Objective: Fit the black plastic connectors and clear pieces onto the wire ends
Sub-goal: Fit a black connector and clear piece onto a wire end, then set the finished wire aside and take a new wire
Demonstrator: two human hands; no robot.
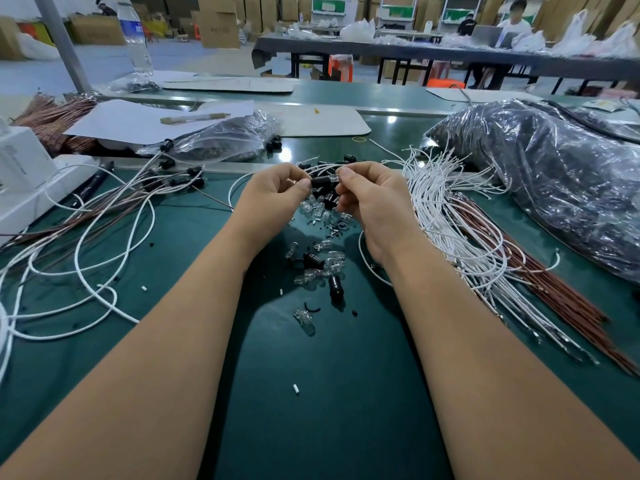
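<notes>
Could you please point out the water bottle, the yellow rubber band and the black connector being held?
water bottle (133, 36), head view, on its blue label.
yellow rubber band (360, 139), head view, on its loop.
black connector (320, 182), head view, on its body between both hands.

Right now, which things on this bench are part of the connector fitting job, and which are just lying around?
Job:
- black plastic connector, in the left hand's grip
- clear piece, pinched by the right hand
- loose clear pieces
- white wire bundle

Lying about:
- clear plastic water bottle
- yellow rubber band
- white paper sheet
</notes>
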